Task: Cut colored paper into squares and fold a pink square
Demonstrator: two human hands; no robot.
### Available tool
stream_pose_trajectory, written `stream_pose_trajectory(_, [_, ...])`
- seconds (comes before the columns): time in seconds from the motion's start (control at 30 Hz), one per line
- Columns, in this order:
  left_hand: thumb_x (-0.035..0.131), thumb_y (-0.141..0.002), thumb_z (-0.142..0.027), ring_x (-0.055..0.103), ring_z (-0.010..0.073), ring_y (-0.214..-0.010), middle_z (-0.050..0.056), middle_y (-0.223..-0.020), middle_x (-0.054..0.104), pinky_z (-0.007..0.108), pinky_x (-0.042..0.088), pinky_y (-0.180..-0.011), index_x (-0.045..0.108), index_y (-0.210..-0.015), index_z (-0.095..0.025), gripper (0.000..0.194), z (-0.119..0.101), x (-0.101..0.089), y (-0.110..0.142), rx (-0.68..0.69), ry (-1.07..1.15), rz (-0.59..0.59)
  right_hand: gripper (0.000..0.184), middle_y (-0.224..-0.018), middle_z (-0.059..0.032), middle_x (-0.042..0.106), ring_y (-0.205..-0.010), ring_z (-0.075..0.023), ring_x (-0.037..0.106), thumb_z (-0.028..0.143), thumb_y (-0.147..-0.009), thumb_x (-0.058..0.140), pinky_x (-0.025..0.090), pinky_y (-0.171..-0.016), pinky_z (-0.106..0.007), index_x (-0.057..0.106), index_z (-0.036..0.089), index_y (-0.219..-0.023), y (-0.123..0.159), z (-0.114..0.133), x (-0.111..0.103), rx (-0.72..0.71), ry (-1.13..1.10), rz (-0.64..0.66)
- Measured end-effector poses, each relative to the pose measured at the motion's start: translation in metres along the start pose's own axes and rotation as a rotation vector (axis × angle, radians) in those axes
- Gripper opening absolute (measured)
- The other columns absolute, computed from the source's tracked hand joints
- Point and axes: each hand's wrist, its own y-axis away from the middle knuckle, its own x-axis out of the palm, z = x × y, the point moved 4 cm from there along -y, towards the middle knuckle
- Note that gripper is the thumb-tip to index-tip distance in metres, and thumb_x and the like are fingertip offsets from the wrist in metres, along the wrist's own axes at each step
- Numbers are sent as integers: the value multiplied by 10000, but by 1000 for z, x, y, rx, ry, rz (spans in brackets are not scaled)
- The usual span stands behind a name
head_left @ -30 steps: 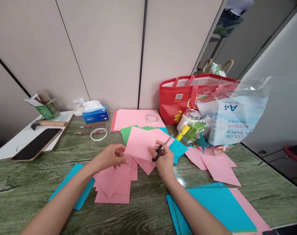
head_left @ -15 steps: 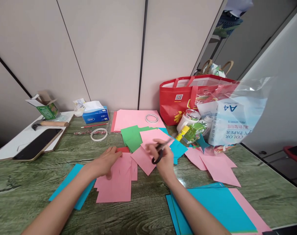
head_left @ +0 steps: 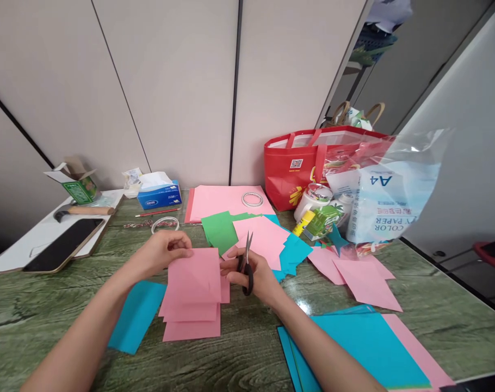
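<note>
My left hand pinches the top left corner of a pink paper sheet, holding it up over other pink sheets on the table. Black-handled scissors rest in my right hand, blades pointing up and away from me. The fingertips of that hand are at the sheet's right edge; whether they touch it I cannot tell. A blue sheet lies partly under my left forearm. Beyond my right hand are pink pieces, green paper and blue paper.
At the back stand a tissue box, a red bag and a plastic paper pack. A glue stick leans near a green carton. A phone and hammer lie left. Blue sheets lie front right.
My left hand has moved up and left, raising a pink sheet by its corner. My right hand has come down and left toward that sheet, its scissors turned more upright.
</note>
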Motion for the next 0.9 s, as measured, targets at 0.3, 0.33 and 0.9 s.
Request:
stream_pose_trajectory(0.3, [603, -671, -452, 585, 207, -836, 55, -927, 643, 290, 477, -675, 613, -935, -203, 363, -17, -3, 5, 4, 291, -316, 340, -531, 85, 514, -450, -73, 458, 213, -546, 750, 380, -441, -203, 541, 198, -814, 0, 3, -10, -95, 46, -328])
stream_pose_trajectory(0.33, [590, -676, -479, 592, 212, -830, 58, -906, 647, 305, 485, -683, 609, -953, -199, 395, -16, -3, 4, -11, 315, -318, 344, -526, 88, 499, -445, -74, 450, 218, -536, 757, 374, -431, -202, 536, 202, -800, 1, 4, -13, -123, 45, -385])
stream_pose_trajectory(0.9, [497, -717, -592, 543, 127, -506, -6, -559, 583, 228, 405, -491, 578, -1011, -170, 521, -9, 16, 7, -284, 650, -25, 142, -671, -9, 610, -595, -161, 544, 251, -673, 690, 438, -566, -280, 614, 210, -786, 16, 20, -6, -574, 733, -425])
